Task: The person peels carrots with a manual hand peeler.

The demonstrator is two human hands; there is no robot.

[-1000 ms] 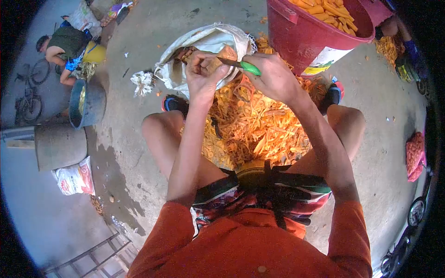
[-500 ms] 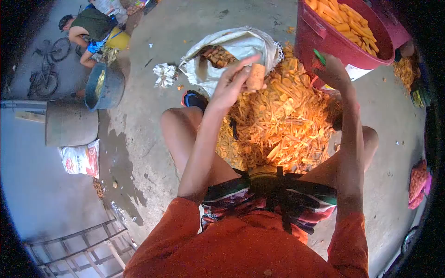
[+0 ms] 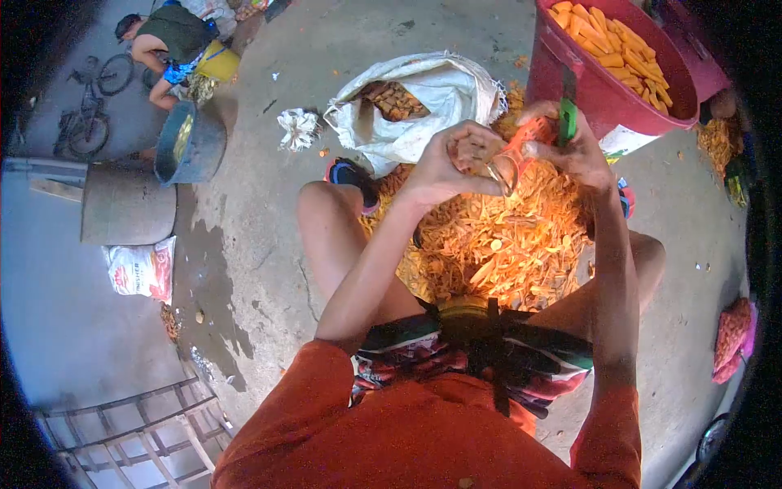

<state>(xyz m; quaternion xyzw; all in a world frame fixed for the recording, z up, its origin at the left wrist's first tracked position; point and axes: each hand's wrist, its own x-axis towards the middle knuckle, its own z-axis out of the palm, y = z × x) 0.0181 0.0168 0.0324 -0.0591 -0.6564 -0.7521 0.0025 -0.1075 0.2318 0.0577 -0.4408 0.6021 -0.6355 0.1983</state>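
Note:
My left hand (image 3: 444,167) is curled around a short carrot piece, mostly hidden by the fingers. My right hand (image 3: 585,155) grips an orange-red tool (image 3: 528,137) that looks like a peeler; a thin curved metal edge shows beside the left fingers. A green handle (image 3: 568,121) also shows in the right hand, with a dark blade-like part above it. Both hands are close together over a heap of orange peelings (image 3: 497,244) between my legs. Just beyond the left hand lies an open white sack (image 3: 452,90) with brownish carrot pieces (image 3: 397,101) inside.
A red tub (image 3: 570,61) of peeled orange carrots (image 3: 615,49) stands at the upper right. At upper left, another person (image 3: 167,41) bends near a dark tub (image 3: 208,138). A printed sack (image 3: 142,269) and a slatted frame (image 3: 138,432) lie left; a red net bag (image 3: 731,338) lies right.
My left hand has moved right and slightly down with the carrot piece. My right hand has turned, bringing the orange-red tool against the left fingers. The view has shifted slightly.

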